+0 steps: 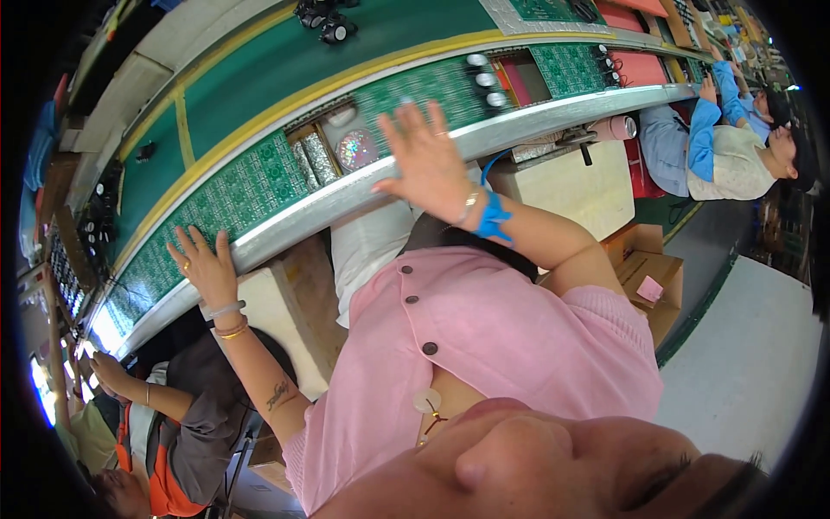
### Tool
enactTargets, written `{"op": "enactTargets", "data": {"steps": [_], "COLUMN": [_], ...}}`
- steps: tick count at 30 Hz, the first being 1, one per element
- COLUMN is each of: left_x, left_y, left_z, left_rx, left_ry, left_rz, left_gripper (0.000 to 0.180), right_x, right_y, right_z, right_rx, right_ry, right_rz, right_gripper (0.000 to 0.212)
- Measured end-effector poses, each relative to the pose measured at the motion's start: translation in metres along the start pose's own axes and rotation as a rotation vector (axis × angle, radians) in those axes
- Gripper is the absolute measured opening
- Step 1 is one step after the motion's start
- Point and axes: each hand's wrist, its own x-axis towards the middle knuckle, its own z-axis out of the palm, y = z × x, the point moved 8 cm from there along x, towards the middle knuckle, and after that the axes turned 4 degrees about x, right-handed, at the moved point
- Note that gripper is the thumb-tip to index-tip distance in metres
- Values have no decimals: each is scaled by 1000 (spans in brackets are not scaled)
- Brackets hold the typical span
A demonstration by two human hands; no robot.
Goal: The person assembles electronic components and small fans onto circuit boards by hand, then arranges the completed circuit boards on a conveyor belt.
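My left hand (204, 264) lies with its fingers apart on the near edge of a green circuit board panel (238, 186), by the metal rail of the bench. My right hand (429, 163) is spread over the near edge of a second green circuit board panel (389, 97); whether its palm touches the board I cannot tell. Both hands hold nothing. Between the two panels sits a tray section with a sparkly round thing (356, 149) and silvery foil-like pieces (313, 157). Small black parts with white round tops (485, 80) stand at the right end of the second panel.
A green conveyor belt (346, 60) with yellow edging runs beyond the boards, carrying a cluster of black parts (333, 22). A metal rail (553, 112) borders the near side. Co-workers sit at left (173, 432) and right (735, 156). A cardboard box (648, 268) stands behind me.
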Motion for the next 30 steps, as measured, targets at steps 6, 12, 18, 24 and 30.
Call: {"op": "enactTargets", "data": {"steps": [6, 12, 18, 24, 30], "left_x": [9, 29, 149, 186, 154], "left_y": [69, 187, 250, 260, 251], "left_z": [-33, -76, -80, -54, -48], "left_rx": [-23, -441, -724, -807, -1671], "left_ry": [-55, -47, 271, 217, -495], "left_rz": [176, 596, 328, 195, 190], "left_gripper": [68, 61, 58, 46, 41], "right_x": [-20, -34, -45, -26, 16], "right_y": [85, 155, 221, 147, 68], "right_z": [-14, -29, -40, -64, -83], "right_rx": [-72, -163, -212, 112, 500], "right_ry": [95, 148, 217, 436, 505], "right_rz": [198, 297, 511, 165, -172], "right_gripper": [89, 84, 72, 64, 59]}}
